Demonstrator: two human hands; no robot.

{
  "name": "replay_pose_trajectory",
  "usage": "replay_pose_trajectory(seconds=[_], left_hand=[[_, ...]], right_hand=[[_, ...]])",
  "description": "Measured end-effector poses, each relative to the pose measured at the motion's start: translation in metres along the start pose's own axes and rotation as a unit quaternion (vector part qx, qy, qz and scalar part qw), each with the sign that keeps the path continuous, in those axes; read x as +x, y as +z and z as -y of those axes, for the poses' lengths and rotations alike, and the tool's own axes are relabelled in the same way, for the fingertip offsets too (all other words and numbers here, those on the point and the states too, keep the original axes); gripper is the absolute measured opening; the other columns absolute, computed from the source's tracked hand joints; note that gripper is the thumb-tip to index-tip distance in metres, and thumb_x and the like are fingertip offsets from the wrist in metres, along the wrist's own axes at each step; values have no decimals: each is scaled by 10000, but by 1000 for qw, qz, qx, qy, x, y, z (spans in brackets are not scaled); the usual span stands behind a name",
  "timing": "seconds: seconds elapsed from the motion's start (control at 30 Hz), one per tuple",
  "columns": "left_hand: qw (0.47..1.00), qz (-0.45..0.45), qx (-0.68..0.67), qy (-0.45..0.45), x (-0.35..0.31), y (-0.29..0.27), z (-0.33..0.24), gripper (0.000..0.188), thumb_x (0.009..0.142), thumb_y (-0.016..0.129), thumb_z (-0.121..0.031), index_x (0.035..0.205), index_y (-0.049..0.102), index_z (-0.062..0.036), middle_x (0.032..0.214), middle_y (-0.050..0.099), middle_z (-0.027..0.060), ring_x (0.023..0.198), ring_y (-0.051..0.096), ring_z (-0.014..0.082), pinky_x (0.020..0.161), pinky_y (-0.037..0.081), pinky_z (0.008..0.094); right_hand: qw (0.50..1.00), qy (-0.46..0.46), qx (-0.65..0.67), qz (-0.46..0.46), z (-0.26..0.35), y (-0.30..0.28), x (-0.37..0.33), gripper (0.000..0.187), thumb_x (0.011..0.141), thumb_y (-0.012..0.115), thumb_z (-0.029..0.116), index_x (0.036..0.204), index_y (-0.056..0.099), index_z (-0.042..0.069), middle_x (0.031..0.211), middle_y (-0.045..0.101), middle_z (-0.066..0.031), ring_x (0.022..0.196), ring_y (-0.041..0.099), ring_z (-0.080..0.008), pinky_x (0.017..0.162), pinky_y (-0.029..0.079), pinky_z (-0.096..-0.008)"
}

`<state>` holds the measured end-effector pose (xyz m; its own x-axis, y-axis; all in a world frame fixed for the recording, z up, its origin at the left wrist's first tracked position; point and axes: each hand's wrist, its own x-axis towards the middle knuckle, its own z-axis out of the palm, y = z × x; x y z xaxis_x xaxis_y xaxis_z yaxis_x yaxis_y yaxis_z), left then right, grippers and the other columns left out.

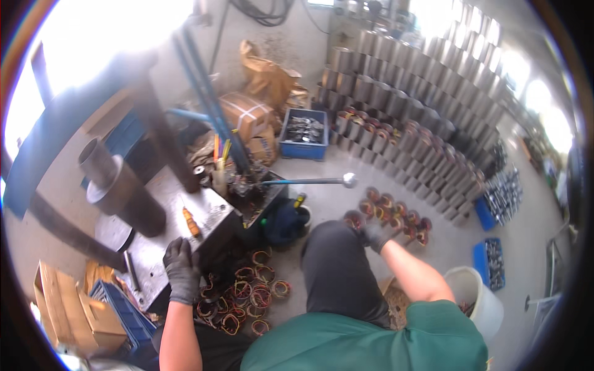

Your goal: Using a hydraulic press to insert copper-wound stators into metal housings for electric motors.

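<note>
My left hand (pixel 181 272), in a dark glove, lies flat on the edge of the metal machine table (pixel 213 210), its fingers stretched out and holding nothing. Close to it on the table is an orange-handled tool (pixel 190 222). Beyond my right knee, my gloved right hand (pixel 374 235) appears closed on a wound motor stator (pixel 354 219), a round part with copper and red windings. Blur and the knee partly hide this grip. Several similar stators (pixel 399 216) stand on the floor just past that hand.
Loose wire coils (pixel 244 297) lie beneath the table. A steel column (pixel 127 198) stands on it, and a ball-ended lever (pixel 309 182) juts out. Metal cylinders (pixel 421 93) are stacked high at the back right. Blue bins (pixel 303 150) and a white bucket (pixel 486 303) stand around.
</note>
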<state>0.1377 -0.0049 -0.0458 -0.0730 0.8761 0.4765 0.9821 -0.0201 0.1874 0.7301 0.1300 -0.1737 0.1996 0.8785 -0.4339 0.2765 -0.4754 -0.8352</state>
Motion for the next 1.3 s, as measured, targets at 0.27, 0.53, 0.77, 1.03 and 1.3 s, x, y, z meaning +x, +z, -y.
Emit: replay_pose_trajectory(seconds=[0.27, 0.53, 0.77, 1.03, 1.3], left_hand=[[974, 63, -72, 207, -29, -9, -33, 481, 802, 751, -71, 1266, 625, -82, 1282, 615, 160, 1280, 556, 388, 1080, 443, 526], [994, -1, 67, 87, -14, 5, -28, 658, 870, 718, -166, 1489, 515, -70, 1508, 496, 259, 1396, 469, 445, 1161, 375, 567], [957, 46, -27, 284, -17, 12, -44, 513, 880, 695, -111, 1374, 563, -74, 1295, 626, 181, 1223, 602, 411, 1066, 456, 559], [996, -62, -52, -23, 27, 10, 1, 246, 935, 657, -56, 1179, 670, -22, 1027, 673, 181, 955, 683, 356, 890, 542, 453], [999, -28, 22, -22, 48, 23, 8, 178, 959, 628, -145, 1087, 679, -33, 964, 655, 174, 884, 673, 376, 811, 530, 463]], right_hand=[[899, 278, 316, -118, -115, -33, -42, 240, 994, 603, 318, 838, 611, 135, 560, 488, -39, 367, 411, -169, 351, 300, -320], [812, 191, 464, -298, -168, -87, -16, 271, 981, 668, 548, 1005, 685, 278, 610, 489, 41, 416, 413, -131, 377, 303, -313], [803, 176, 469, -324, -219, -152, 8, 395, 1015, 572, 552, 854, 601, 192, 575, 476, 19, 415, 452, -162, 379, 322, -332], [893, 206, 230, -327, -314, -67, 92, 178, 963, 626, 223, 1008, 705, 71, 873, 698, -129, 764, 678, -270, 661, 524, -415], [931, 226, 135, -254, -267, 83, 169, 366, 1040, 579, 305, 1102, 712, -30, 920, 719, -163, 793, 656, -286, 709, 518, -418]])
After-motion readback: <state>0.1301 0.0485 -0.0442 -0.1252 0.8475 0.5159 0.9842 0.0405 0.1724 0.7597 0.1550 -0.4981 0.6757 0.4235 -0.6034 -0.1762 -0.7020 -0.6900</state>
